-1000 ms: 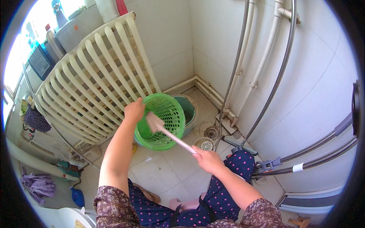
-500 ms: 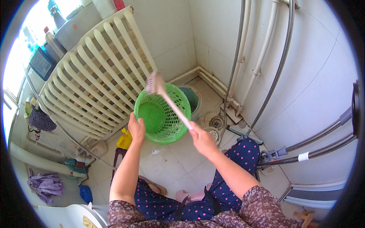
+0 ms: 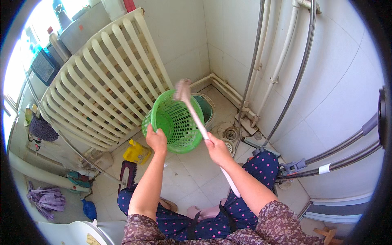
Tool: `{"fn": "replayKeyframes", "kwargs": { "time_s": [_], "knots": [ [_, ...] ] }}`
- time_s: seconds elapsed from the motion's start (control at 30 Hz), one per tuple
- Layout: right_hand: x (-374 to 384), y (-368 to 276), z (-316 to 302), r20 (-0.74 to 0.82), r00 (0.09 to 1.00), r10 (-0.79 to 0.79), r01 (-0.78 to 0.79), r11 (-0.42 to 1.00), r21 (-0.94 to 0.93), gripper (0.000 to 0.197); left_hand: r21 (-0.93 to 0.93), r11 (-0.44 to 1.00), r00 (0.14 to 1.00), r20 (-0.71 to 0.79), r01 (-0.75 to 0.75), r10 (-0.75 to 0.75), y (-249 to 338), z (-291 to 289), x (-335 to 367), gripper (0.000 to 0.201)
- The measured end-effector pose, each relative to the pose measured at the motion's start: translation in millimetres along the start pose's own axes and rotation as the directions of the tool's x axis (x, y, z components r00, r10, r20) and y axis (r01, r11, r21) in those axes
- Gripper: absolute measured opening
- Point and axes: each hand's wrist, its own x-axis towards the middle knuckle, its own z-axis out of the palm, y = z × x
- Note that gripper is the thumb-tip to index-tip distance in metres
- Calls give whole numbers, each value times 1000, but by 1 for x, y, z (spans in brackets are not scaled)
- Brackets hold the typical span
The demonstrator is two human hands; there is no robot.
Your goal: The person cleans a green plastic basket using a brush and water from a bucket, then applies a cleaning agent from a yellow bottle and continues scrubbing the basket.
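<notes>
My left hand (image 3: pixel 157 139) grips the near left rim of a green perforated plastic basket (image 3: pixel 165 122), which is tilted so its inside faces me. In my right hand (image 3: pixel 217 149) is a long pale pink scrubbing brush (image 3: pixel 196 117), held partway along the handle. Its bristle head, slightly blurred, lies over the basket's far rim; whether it touches cannot be told. The handle's lower end sticks out below my right wrist. Behind the basket, partly hidden, stands a bucket (image 3: pixel 207 107) with a blue-green inside.
A cream radiator (image 3: pixel 102 77) lines the wall at left. On the floor are a yellow bottle (image 3: pixel 138 152), a floor drain (image 3: pixel 230 133) and a blue bottle (image 3: pixel 89 209). Long mop handles (image 3: pixel 339 163) lean at right. Pipes (image 3: pixel 281 61) run down the corner wall.
The brush head has shifted right along the basket's far rim, and the handle stands steeper. My left hand has moved right as the basket turned, uncovering more of the yellow bottle.
</notes>
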Motion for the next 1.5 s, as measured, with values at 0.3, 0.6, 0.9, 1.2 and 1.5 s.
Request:
{"fn": "replayKeyframes", "kwargs": {
  "time_s": [0.3,0.6,0.9,1.2,1.5],
  "knots": [
    [-62,-41,-6,216,968,-128,208,892,-401,41,-28,999,1000,-16,-18,18,-11,-7,19,24],
    [-2,44,-22,-174,959,-223,151,923,-354,31,-178,984,990,-139,-23,-2,-1,-1,-5,25],
    [-4,24,-13,135,981,138,-172,940,294,41,-70,997,999,-43,12,-15,9,5,-23,31],
    [-65,-24,-10,190,974,-123,184,920,-347,41,-67,997,997,-75,-24,19,-6,0,5,31],
    [-1,46,-15,-79,991,-107,94,983,-156,33,-236,970,976,-217,-64,12,-3,5,-7,33]
  ]
}}
